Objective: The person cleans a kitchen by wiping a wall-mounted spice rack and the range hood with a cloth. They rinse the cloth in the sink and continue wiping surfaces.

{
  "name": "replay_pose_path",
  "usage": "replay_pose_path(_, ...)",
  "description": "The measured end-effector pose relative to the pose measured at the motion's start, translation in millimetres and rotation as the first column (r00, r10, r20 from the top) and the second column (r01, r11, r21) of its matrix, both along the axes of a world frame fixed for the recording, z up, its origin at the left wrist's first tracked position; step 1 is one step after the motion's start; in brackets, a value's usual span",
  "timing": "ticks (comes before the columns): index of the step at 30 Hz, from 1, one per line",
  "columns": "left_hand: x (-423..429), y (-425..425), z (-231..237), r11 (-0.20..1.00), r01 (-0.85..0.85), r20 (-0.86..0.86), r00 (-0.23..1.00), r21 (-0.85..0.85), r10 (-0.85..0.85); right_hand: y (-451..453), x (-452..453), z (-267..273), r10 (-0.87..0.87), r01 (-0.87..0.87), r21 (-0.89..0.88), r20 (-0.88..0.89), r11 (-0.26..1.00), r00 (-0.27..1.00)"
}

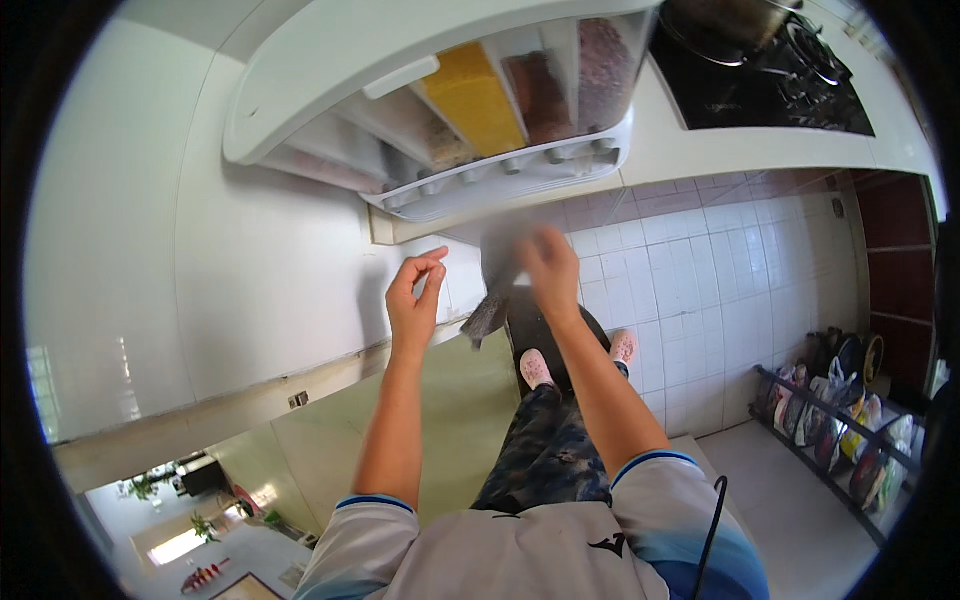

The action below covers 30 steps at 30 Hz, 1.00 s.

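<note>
My right hand (551, 270) is blurred and holds a dark grey cloth (491, 311), which hangs down between my two hands. My left hand (417, 289) is raised to the left of the cloth, thumb near the curled fingers and one finger stretched out; nothing shows in it. Just beyond both hands stands a white multi-compartment dry-food dispenser (435, 206) with a clear front, holding yellow, dark red and pale contents. Which fingers of my right hand grip the cloth is too blurred to tell.
A black gas hob (757, 97) with a metal pot (724, 26) is at the upper right. White tiles (682, 277) cover the wall surface at right. A black rack (832, 420) with bagged goods stands at the lower right. A dark mat (536, 322) lies near my feet.
</note>
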<state>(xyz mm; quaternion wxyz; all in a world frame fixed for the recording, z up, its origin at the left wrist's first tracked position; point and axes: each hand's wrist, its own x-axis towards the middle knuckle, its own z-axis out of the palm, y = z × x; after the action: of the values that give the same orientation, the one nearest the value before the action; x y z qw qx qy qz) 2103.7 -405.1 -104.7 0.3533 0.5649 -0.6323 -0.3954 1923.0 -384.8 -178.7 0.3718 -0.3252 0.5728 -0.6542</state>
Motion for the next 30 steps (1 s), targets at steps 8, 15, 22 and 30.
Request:
replay_pose_path(8,21,27,-8,0.999,-0.027,-0.012,1.000,0.032,0.027,-47,49,-9,0.002,0.044,0.057,-0.631,0.997,0.776)
replay_pose_path(15,29,24,-6,0.999,-0.041,-0.052,0.998,-0.004,0.041,-62,44,49,-0.301,0.172,-0.303,-0.453,0.937,0.839)
replay_pose_path(22,12,-8,6,0.996,-0.029,-0.106,0.994,-0.086,0.020,-38,66,14,0.065,-0.039,-0.096,0.278,0.995,0.958)
replay_pose_path(30,21,2,-4,0.994,-0.066,-0.160,0.986,-0.082,0.052,-62,86,22,0.033,-0.033,0.125,-0.001,0.992,0.999)
